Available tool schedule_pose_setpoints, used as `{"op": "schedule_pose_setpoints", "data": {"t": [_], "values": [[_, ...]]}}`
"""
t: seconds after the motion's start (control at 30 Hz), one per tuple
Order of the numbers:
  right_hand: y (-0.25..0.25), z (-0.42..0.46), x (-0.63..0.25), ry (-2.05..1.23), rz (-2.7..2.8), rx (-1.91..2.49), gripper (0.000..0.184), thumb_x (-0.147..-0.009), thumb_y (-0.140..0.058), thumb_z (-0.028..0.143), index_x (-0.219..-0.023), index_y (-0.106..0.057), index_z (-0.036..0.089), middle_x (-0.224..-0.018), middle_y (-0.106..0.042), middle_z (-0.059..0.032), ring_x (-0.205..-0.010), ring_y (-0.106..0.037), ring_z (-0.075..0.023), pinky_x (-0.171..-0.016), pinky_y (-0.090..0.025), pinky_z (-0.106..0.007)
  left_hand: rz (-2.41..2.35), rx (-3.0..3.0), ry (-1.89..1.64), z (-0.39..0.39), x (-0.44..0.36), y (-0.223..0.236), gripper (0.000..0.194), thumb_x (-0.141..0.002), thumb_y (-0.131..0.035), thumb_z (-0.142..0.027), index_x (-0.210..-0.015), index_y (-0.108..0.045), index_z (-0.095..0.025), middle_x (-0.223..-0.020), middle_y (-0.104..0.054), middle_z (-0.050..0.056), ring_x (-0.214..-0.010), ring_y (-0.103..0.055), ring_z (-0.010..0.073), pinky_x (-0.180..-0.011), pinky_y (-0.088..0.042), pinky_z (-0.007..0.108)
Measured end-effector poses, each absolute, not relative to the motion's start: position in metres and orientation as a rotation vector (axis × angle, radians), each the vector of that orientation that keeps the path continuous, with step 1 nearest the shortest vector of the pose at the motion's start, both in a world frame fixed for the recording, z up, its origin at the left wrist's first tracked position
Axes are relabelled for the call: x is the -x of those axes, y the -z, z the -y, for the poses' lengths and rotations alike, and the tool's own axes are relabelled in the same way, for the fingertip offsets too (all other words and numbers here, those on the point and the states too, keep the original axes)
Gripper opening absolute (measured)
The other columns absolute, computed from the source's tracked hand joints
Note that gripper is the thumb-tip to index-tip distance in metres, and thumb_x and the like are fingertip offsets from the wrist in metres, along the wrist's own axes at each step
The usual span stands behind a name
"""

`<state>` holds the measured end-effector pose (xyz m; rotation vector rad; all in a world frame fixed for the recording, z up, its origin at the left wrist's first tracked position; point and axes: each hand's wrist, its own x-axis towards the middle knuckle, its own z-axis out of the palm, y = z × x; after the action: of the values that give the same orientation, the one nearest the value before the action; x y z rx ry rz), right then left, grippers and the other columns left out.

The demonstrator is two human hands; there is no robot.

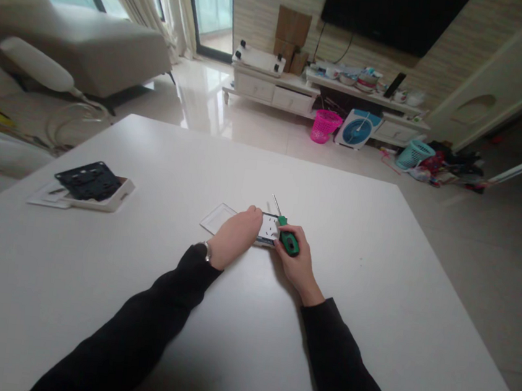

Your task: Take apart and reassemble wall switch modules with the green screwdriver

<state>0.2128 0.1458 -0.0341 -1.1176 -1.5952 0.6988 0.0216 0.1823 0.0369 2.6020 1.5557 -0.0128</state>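
A white wall socket (269,226) with dark slots and a dark edge is between my two hands on the white table (245,343). My left hand (239,233) has its fingers closed on the socket's left side; the fingertips are partly hidden. In my right hand (299,268) is a green-handled screwdriver (289,242), its metal shaft pointing up and away to the left. The right fingertips also touch the socket's right edge. Partly behind my left hand lies a flat, pale cover frame (217,217).
On the table's left, a white box (113,202) holds dark plates (89,180), with a pale flat piece beside it. Beyond the table stand a pink basket (325,127), a blue-and-white fan (358,130), and a low white cabinet (294,99). A grey sofa (94,47) is at the far left.
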Motion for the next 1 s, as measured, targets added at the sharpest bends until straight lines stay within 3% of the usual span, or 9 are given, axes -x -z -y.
{"op": "schedule_pose_setpoints", "data": {"t": [0.23,0.57,0.77,1.0], "values": [[0.035,-0.146,-0.211,-0.698,1.583,1.112,0.02,-0.094,-0.071,0.024,-0.113,-0.067,0.029,-0.111,-0.065,-0.0033,-0.105,-0.062,-0.0241,-0.097,-0.05,-0.041,-1.641,-2.626,0.076,-0.174,-0.035,-0.035,0.028,-0.096,-0.04,0.006,-0.105,-0.065,-0.003,-0.108,-0.066,0.02,-0.107,-0.067,0.0297,-0.084,-0.056,0.035],[0.035,-0.146,-0.212,-0.698,1.588,1.117,0.022,-0.094,-0.071,0.023,-0.114,-0.067,0.03,-0.111,-0.065,-0.0027,-0.105,-0.062,-0.024,-0.097,-0.049,-0.041,-1.698,-2.648,0.084,-0.173,-0.039,-0.034,0.026,-0.096,-0.044,0.005,-0.105,-0.067,-0.004,-0.103,-0.066,0.017,-0.104,-0.068,0.0277,-0.078,-0.055,0.032],[0.034,-0.145,-0.214,-0.708,1.593,1.116,0.021,-0.094,-0.071,0.024,-0.114,-0.067,0.03,-0.11,-0.064,-0.0028,-0.104,-0.061,-0.0238,-0.097,-0.049,-0.041,-1.643,-2.528,-0.08,-0.182,-0.03,-0.036,0.019,-0.102,-0.045,-0.005,-0.111,-0.062,-0.005,-0.109,-0.066,0.018,-0.096,-0.069,0.0262,-0.08,-0.055,0.035],[0.032,-0.145,-0.214,-0.708,1.592,1.127,0.019,-0.095,-0.072,0.026,-0.113,-0.067,0.029,-0.111,-0.065,-0.0034,-0.106,-0.062,-0.0248,-0.097,-0.049,-0.042,-1.49,-2.398,-0.319,-0.202,-0.002,-0.039,0.012,-0.104,-0.05,-0.016,-0.104,-0.063,-0.013,-0.1,-0.068,0.009,-0.091,-0.064,0.0225,-0.085,-0.052,0.034]]}}
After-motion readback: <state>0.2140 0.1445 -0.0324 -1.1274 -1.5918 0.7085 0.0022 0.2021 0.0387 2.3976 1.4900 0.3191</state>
